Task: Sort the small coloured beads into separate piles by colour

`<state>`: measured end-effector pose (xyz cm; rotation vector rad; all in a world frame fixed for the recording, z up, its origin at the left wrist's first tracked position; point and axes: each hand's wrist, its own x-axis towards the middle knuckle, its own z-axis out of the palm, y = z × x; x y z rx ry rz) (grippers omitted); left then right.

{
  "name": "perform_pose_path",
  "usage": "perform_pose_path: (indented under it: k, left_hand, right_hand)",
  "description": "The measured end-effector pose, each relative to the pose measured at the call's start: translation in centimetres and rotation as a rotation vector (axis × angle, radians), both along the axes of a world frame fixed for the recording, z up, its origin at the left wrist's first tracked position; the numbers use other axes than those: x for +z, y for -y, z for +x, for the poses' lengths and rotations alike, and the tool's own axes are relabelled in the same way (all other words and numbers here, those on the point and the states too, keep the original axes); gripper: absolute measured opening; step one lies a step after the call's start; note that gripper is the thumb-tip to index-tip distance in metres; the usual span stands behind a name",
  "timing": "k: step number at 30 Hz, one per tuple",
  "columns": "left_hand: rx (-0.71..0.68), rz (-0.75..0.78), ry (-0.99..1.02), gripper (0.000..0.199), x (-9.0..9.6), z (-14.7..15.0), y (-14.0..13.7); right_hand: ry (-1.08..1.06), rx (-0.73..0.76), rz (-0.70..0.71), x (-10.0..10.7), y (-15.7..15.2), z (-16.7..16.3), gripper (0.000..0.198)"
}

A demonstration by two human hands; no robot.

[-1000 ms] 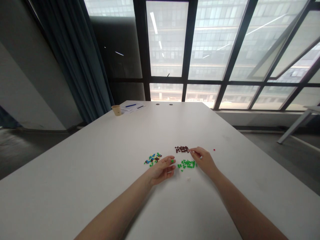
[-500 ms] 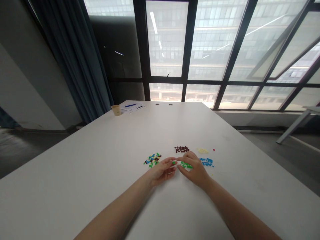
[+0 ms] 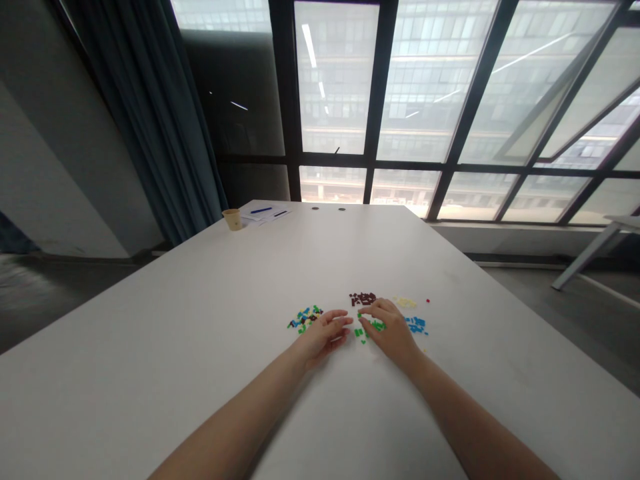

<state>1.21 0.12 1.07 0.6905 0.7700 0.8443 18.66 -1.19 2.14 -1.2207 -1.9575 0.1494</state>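
Two hands met mid-table: your right hand (image 3: 391, 331) covered most of the green pieces (image 3: 361, 331), fingers curled, grip unclear; your left hand (image 3: 323, 333) lay loosely spread just left, mixed pile (image 3: 304, 317) beyond.

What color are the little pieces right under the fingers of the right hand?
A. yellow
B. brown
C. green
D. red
C: the right hand has its fingers on the green pieces, while the brown pile and the yellow pile lie farther back on the table.
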Motion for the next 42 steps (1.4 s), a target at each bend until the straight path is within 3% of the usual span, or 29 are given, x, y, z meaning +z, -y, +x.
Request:
perform_pose_path:
  k: [4,9,15,18,21,24,26,34,42]
  left_hand:
    - [0.141,0.005,-0.036,0.029,0.6,-0.6,-0.5]
    - [0.196,0.01,-0.035,0.028,0.9,-1.1,-1.0]
    - [0.24,0.069,-0.088,0.028,0.7,-2.1,-2.1]
    - [0.364,0.189,-0.243,0.027,1.2,-3.9,-3.3]
    - [0.484,0.427,-0.589,0.023,1.4,-6.2,-4.7]
    - [0.454,0.647,-1.019,0.013,0.6,-7.8,-5.6]
    - [0.382,0.729,-1.153,0.015,-0.2,-8.2,-5.8]
    - [0.189,0.794,-1.242,0.018,-2.1,-7.4,-5.7]
    - [0.26,0.764,-1.266,0.011,-2.5,-6.5,-5.5]
  right_hand:
    - [0.146,-0.103,-0.13,-1.4,-1.1,0.5,0.015]
    - [0.273,-0.159,-0.19,-2.9,-1.4,0.0,0.017]
    - [0.213,-0.132,-0.179,-2.8,-1.7,0.7,0.019]
    - [0.074,-0.139,-0.11,-2.0,-2.0,1.9,0.022]
    - [-0.041,-0.173,-0.075,-1.1,-2.2,3.1,0.024]
    - [-0.099,-0.212,-0.106,-0.9,-2.3,3.9,0.025]
    - [-0.123,-0.219,-0.139,-1.0,-2.3,4.1,0.024]
    - [-0.062,-0.167,-0.181,-1.4,-2.3,3.7,0.025]
    - [-0.026,-0.154,-0.176,-1.9,-2.7,3.8,0.026]
